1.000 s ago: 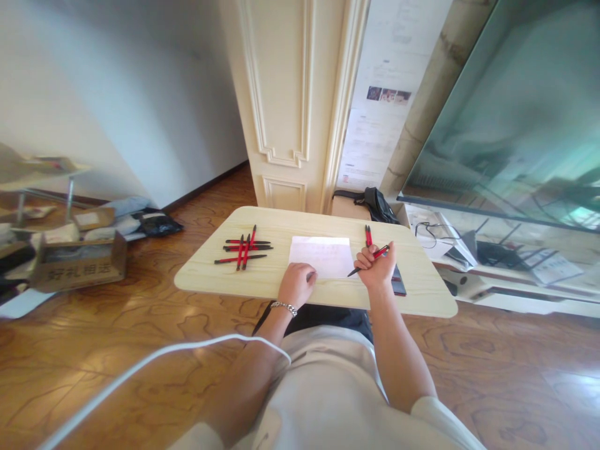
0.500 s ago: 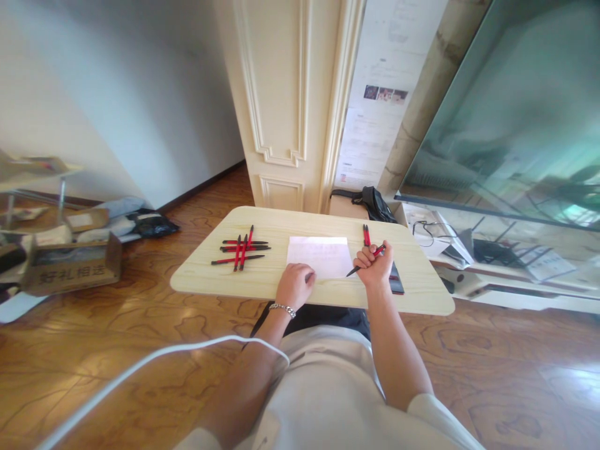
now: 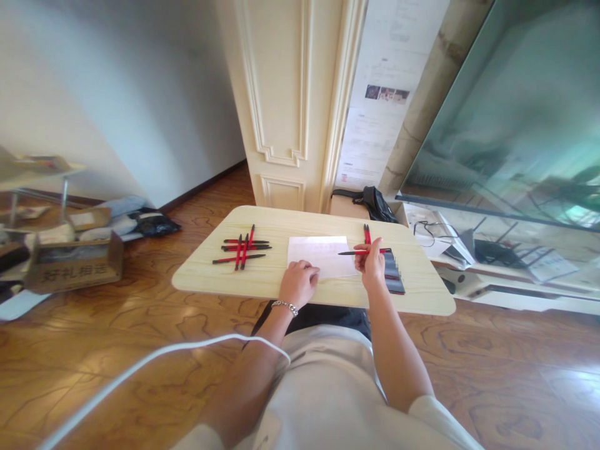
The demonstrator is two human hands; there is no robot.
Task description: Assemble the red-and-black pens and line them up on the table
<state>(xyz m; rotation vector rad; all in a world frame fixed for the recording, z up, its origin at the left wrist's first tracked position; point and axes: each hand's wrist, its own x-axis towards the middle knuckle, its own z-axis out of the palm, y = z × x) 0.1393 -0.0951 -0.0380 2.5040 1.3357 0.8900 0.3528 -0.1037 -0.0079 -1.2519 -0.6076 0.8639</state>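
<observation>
My right hand (image 3: 373, 265) is closed on a red and black pen (image 3: 347, 253), which lies level with its black tip pointing left over the paper's right edge. My left hand (image 3: 300, 282) rests on the lower left corner of a white sheet of paper (image 3: 319, 249), its fingers loosely bent and lying on the sheet. Faint marks show on the paper. To the left, several red and black pens (image 3: 244, 247) lie crossed in a grid. Beyond my right hand stand out two more pens (image 3: 367, 234). Partly hidden by that hand is a dark flat case or pad (image 3: 394, 275).
All this lies on a pale wooden table (image 3: 210, 275) with rounded corners. A white cable (image 3: 187, 345) runs across my left forearm. A cardboard box (image 3: 75, 262) and bags sit on the floor at left. A black bag (image 3: 377, 203) is behind the table; a large screen (image 3: 515, 125) stands right.
My right hand has turned the pen from slanting down-left to nearly level, and its grip has loosened from a fist to the fingers. My left hand has shifted slightly right and onto the paper.
</observation>
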